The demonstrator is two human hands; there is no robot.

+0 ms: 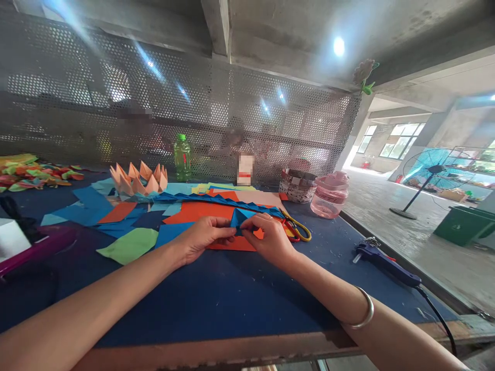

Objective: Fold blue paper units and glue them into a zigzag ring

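My left hand (204, 239) and my right hand (270, 239) meet over the middle of the blue-topped table (193, 309). Both pinch a small folded piece of blue paper (240, 219) between their fingers. It sits at the end of a long zigzag-folded blue paper strip (216, 202). Under my hands lies an orange paper sheet (197, 212). Just right of my right hand are scissors with yellow and red handles (296, 229). A green paper leaf shape (129, 246) lies left of my left hand.
Loose blue paper pieces (87, 211) and a folded orange paper crown (139, 180) lie at the back left, beyond them a heap of coloured paper (34, 172). A green bottle (182, 157), woven basket (297, 185), pink jar (328, 196) and blue glue gun (386, 263) stand around.
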